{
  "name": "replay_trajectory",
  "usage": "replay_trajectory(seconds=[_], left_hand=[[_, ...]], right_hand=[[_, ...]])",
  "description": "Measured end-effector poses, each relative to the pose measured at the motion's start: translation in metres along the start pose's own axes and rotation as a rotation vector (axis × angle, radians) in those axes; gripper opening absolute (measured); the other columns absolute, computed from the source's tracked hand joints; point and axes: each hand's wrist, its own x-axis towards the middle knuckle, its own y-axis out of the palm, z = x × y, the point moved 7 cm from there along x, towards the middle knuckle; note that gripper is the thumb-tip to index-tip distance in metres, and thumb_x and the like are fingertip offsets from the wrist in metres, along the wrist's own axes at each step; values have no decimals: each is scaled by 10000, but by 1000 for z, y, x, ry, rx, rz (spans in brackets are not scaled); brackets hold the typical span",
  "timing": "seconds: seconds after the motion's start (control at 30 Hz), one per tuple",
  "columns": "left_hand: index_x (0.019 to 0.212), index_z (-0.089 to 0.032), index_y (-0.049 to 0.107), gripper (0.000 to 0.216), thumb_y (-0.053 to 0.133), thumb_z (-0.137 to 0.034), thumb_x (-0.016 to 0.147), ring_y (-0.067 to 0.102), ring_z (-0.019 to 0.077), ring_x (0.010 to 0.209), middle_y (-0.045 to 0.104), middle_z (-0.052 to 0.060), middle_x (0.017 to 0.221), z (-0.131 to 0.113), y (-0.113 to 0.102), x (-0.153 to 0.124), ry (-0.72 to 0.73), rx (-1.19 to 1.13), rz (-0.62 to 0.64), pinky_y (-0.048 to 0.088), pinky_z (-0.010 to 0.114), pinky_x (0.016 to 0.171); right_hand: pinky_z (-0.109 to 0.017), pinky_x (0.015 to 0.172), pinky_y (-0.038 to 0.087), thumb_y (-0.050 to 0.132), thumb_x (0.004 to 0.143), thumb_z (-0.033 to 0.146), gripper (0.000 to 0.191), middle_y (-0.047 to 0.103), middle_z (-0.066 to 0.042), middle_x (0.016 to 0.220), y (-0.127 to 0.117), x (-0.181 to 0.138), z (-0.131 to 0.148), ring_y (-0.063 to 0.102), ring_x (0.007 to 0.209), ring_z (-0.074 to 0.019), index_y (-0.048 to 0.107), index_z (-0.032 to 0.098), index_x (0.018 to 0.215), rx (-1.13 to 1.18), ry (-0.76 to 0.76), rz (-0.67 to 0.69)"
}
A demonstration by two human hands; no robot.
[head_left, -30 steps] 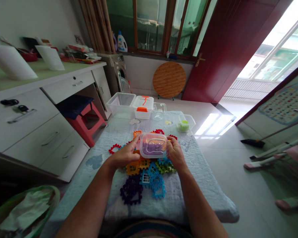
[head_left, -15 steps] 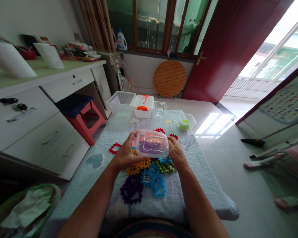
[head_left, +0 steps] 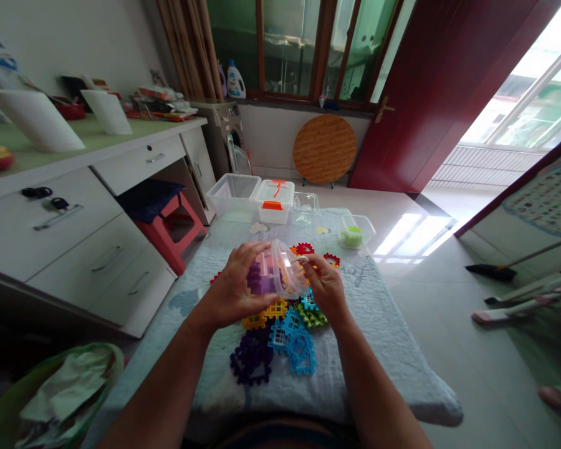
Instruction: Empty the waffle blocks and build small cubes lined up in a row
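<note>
A small clear plastic container (head_left: 263, 275) with purple pieces in it is tilted on its side above the table, and my left hand (head_left: 227, 292) is closed around its left part. Its clear lid (head_left: 286, 273) faces right. The fingers of my right hand (head_left: 326, 285) pinch the lid's right edge; whether it has come loose there I cannot tell. Toothed plastic building pieces lie underneath: dark purple pieces (head_left: 251, 358), blue pieces (head_left: 300, 349), yellow pieces (head_left: 255, 320), green pieces (head_left: 314, 317) and red pieces (head_left: 305, 248).
A cloth-covered table (head_left: 383, 349) carries an open clear bin (head_left: 236, 187), a white box with orange latches (head_left: 275, 194), another clear container (head_left: 305, 202) and a tub with light green pieces (head_left: 353, 237). A red stool (head_left: 172, 234) stands left, beside the white desk (head_left: 140, 255).
My hands have turned the container so its lid, facing me before, points right. My right fingers have shifted onto the lid's edge. The view has swung slightly left.
</note>
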Motion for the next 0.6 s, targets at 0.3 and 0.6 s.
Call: replay_trajectory(seconds=[0.3,0.6], left_hand=[[1410,-256,420,718,655,-220,733,410,303,1225,469,84,1334,-12,4,6,88,337,101,325,477,1072],[1430,-292,386,731,628,-166,752,379,330,1256,448,81,1364,-20,-12,5,116,497,19,303,522,1091]], right_hand=[[-247,665,445,453,917,484,344,648,-8,821,-11,-10,-46,556,708,-144,639,194,905,42,155,-266],[-289,770,453,442,932,444,317,675,-30,871,-11,-13,-44,592,811,-174,649,205,919,20,124,-260]])
